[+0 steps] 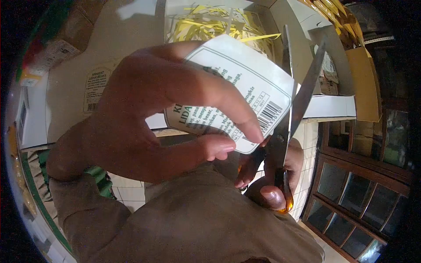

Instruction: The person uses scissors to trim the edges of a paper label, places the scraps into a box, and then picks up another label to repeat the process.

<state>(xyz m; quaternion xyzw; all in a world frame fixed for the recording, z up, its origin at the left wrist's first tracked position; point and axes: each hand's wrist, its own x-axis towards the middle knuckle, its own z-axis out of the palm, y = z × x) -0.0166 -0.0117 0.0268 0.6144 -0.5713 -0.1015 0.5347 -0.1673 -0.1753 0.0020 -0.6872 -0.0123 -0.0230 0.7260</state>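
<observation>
The left hand [149,114] filled the near view, its thumb and fingers pinched together on a white printed label [239,94], which curved upward from the grip. Black text and a barcode showed on the label's face. Just to the right of the label, the scissors [291,101] stood nearly upright with their two blades parted, the label's right edge lying between them or right against the left blade; which of the two could not be told. Below the label's lower right corner, the right hand [272,175] was wrapped around the scissors' orange handles, fingers closed through and about them. Under the label, a brown sleeve [197,219] covered the lower view.

Behind the label, farther from the camera, an open cardboard box [302,26] held a heap of yellow and white paper strips [215,22]. To the left of the label lay a flat sheet of card [79,87] carrying another printed label of the same kind. To the right of the label and lower, a dark wooden window frame [359,193] with glass panes stood.
</observation>
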